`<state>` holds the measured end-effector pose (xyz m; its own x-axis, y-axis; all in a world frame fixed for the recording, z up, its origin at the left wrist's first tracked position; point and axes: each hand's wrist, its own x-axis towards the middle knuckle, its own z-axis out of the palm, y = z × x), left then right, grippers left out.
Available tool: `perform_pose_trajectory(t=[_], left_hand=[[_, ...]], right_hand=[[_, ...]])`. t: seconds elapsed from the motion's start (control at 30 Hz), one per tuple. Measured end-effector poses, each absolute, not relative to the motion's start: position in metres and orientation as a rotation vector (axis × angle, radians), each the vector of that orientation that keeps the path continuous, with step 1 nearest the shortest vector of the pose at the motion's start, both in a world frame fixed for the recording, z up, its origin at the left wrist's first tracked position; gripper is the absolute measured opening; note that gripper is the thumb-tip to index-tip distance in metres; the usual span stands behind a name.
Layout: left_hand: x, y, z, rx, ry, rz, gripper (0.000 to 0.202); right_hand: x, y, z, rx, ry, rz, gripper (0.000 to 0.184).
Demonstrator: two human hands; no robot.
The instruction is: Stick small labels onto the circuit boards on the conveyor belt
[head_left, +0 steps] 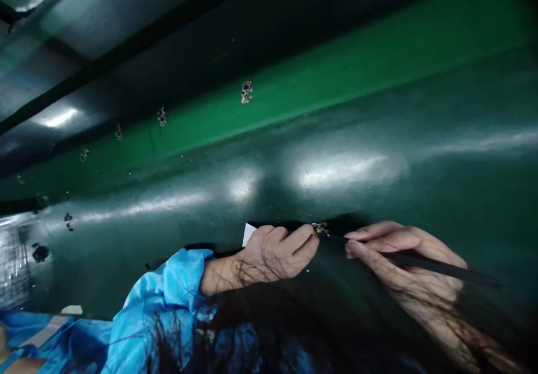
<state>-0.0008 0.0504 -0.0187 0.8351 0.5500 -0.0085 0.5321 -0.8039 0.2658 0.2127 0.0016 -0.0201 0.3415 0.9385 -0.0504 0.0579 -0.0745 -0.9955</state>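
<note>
My left hand point(275, 253), in a blue sleeve, is closed in a pinch on a tiny circuit board point(320, 229) at its fingertips, with a bit of white paper point(249, 234) showing behind its knuckles. My right hand point(403, 262) is closed round thin black tweezers point(420, 261) whose tip touches the small board. Both hands rest low over a dark green work surface point(336, 155).
Several more small circuit boards lie spaced along a brighter green conveyor belt point(378, 65) behind, one of them near the middle point(246, 92). A shiny silver object point(14, 262) sits at the left edge. Strands of dark hair hang across the bottom of the view.
</note>
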Motion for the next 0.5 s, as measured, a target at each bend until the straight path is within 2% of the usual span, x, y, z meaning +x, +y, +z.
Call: perform_pose_trajectory(t=[0.23, 0.5], left_hand=[[-0.011, 0.053, -0.017, 2.851, 0.737, 0.235, 0.035], [-0.006, 0.056, -0.016, 2.873, 0.820, 0.541, 0.021]], right_hand=[[0.212, -0.001, -0.033, -1.546, -1.092, 0.959, 0.019], [0.214, -0.001, -0.030, -1.537, -1.204, 1.006, 0.014]])
